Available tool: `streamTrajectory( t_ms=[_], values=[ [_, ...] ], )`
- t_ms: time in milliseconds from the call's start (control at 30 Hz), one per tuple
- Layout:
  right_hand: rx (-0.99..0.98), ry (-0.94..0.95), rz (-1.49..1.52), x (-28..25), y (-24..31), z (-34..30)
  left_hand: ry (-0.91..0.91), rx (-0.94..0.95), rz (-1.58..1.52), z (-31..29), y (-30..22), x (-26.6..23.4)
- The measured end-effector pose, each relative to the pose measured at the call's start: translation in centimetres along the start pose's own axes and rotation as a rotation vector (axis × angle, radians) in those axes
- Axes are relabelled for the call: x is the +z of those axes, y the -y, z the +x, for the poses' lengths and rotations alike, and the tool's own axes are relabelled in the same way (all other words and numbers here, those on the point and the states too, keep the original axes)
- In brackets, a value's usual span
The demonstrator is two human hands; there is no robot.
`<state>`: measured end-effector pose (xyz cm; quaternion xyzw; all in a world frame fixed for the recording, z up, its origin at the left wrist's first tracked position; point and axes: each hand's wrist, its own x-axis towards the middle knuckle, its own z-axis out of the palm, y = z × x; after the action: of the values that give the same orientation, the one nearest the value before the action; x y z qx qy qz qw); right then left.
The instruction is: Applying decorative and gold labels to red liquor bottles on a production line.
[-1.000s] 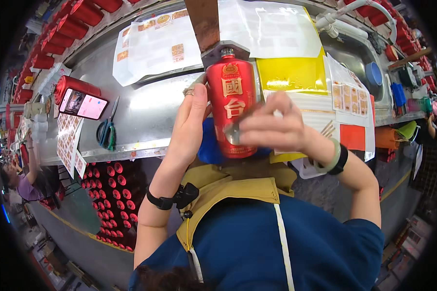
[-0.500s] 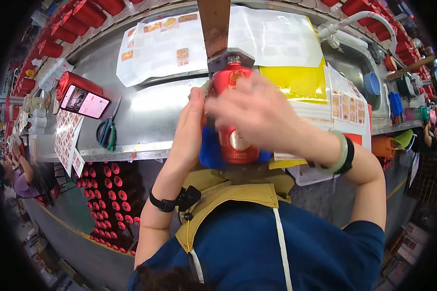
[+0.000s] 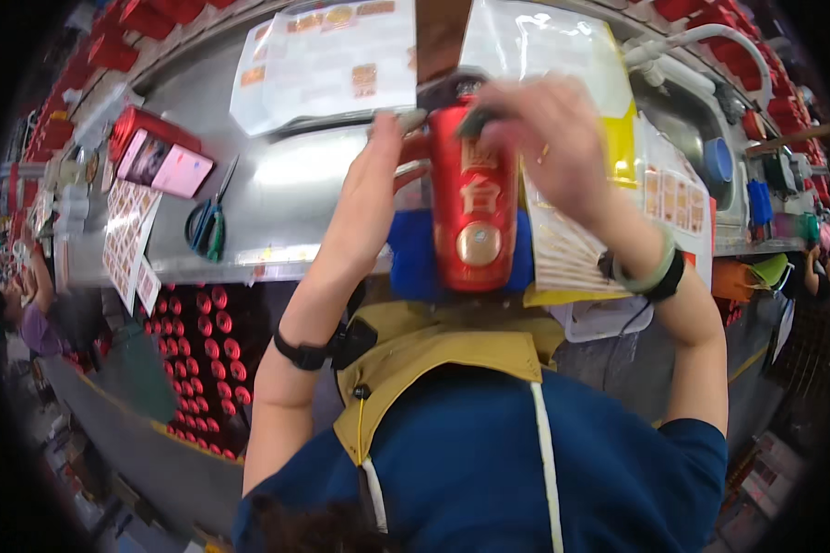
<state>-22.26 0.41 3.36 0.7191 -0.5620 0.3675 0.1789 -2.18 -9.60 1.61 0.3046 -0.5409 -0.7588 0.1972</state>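
A red bottle (image 3: 475,226) with gold lettering and a round gold emblem lies on a blue cloth (image 3: 413,253), its neck pointing away from me. My left hand (image 3: 371,189) is at the bottle's left side, its fingers reaching to the red surface and a grey cover on a fingertip. Over the bottle's upper right side is my right hand (image 3: 563,138), smeared by motion, with a dark grey fingertip cover against the bottle near its shoulder. Its finger positions are blurred, and the hand hides part of the shoulder.
A phone (image 3: 161,164) leans on a red cylinder (image 3: 138,129) at left, near scissors (image 3: 207,221) and a sticker sheet (image 3: 129,230). White sheets with labels (image 3: 327,69) lie beyond. At right are more sticker sheets (image 3: 673,189) and a sink with a faucet (image 3: 701,37).
My right hand has moved right and up, uncovering the gold lettering. The bottle appears slightly farther right, and my left hand has moved up a little. The whole view has shifted slightly.
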Motion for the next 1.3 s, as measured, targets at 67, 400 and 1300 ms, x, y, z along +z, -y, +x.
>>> streamTrajectory(
  t_ms=[67,400,1300],
  values=[
    [-0.020,-0.037,-0.201,-2.0,-2.6,1.9,-0.028,0.242,0.134,0.4,1.0,0.5],
    [0.229,-0.026,-0.059,-5.5,-1.5,0.5,0.206,1.030,1.049,3.2,1.2,-1.6],
    [0.116,0.078,0.044,-3.7,1.7,3.6,-0.237,1.012,0.758,0.3,-0.5,-4.5]
  ],
)
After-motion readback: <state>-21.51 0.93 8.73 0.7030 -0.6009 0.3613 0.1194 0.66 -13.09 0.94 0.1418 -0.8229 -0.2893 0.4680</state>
